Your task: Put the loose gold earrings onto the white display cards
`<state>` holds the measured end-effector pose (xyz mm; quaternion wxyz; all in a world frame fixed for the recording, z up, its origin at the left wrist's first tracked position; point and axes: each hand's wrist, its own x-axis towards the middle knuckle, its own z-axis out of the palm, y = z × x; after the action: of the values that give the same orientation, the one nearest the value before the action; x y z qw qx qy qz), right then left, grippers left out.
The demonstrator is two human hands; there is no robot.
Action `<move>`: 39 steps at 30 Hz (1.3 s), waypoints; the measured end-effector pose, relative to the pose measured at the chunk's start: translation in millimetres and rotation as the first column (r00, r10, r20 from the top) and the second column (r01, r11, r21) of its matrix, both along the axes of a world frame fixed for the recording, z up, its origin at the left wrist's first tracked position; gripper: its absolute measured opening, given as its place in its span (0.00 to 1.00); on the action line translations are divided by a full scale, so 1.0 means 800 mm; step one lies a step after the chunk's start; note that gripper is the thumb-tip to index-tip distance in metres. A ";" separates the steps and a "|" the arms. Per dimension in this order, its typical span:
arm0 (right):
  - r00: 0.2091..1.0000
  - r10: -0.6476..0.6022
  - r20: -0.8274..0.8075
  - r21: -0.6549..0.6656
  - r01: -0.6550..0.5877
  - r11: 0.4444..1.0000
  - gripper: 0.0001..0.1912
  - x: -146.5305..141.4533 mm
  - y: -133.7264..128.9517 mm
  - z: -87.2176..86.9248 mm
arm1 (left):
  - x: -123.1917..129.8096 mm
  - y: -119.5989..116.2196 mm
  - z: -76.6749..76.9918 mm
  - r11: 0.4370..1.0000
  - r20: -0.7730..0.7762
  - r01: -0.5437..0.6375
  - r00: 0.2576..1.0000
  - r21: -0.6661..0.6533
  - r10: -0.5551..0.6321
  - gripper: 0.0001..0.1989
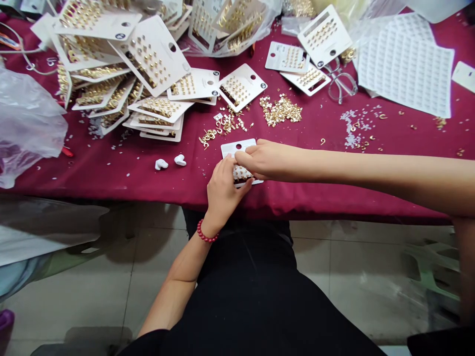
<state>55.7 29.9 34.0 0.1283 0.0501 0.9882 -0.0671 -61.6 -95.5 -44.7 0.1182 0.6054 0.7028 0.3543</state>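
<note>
Table covered in dark red cloth (92, 183), tiled floor (308, 267) seen below the near edge. Small white card (242, 173) with gold studs laid at the near edge, around mid-length. Card steadied by left hand (224, 185): hand partly closed, fingers at the card's left side, thumb curved along its lower edge. Right hand (265, 160) placed over the card's right side, fingers curled in, almost closed; whether a small piece is pinched cannot be told. Red bead bracelet (208, 232) worn on left wrist. Two white pieces (180, 159) left of the hands. Loose gold pieces (281, 111) scattered beyond. Filled cards (122, 64) heaped toward the far left corner, near plastic bag (29, 123) at the left. Clear glasses (341, 85) and printed sheets (404, 64) set toward the far right corner.
</note>
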 end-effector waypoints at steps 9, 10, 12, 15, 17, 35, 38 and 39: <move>0.999 0.038 0.028 0.022 -0.039 0.999 0.12 0.000 0.001 0.005 | 0.000 0.000 0.002 1.000 0.018 0.003 1.000 -0.011 -0.002 0.23; 0.999 0.041 0.033 0.023 -0.042 0.999 0.12 -0.001 0.001 0.006 | 0.000 0.000 0.002 1.000 0.019 0.004 1.000 -0.009 -0.004 0.23; 0.998 0.044 0.045 0.020 -0.045 0.999 0.12 -0.002 0.001 0.007 | 0.000 0.000 0.002 1.000 0.013 0.002 1.000 -0.002 -0.002 0.24; 0.997 0.046 0.059 0.006 -0.047 0.999 0.13 -0.004 0.001 0.008 | 0.000 0.000 0.001 1.000 0.009 0.001 1.000 0.007 -0.001 0.24; 0.997 0.049 0.059 -0.006 -0.049 0.999 0.13 -0.004 0.001 0.007 | 0.000 0.000 0.001 1.000 0.008 0.002 1.000 0.006 -0.002 0.24; 0.985 -0.091 -0.144 -0.155 0.068 0.986 0.06 0.017 -0.006 0.036 | 0.002 0.000 0.004 1.000 0.020 0.014 1.000 -0.026 -0.014 0.20; 0.933 -0.175 -0.316 -0.116 0.145 0.983 0.08 0.040 -0.005 0.066 | 0.001 0.000 0.007 0.999 0.058 0.044 0.997 -0.008 -0.043 0.16; 0.896 -0.236 -0.377 -0.124 0.204 0.971 0.10 0.047 -0.007 0.069 | 0.001 -0.001 0.007 0.999 0.068 0.052 0.996 -0.003 -0.052 0.15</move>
<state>93.5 24.5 89.5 -0.0766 0.1420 0.9783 -0.1297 -60.9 -95.9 -38.7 0.1524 0.6108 0.6834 0.3697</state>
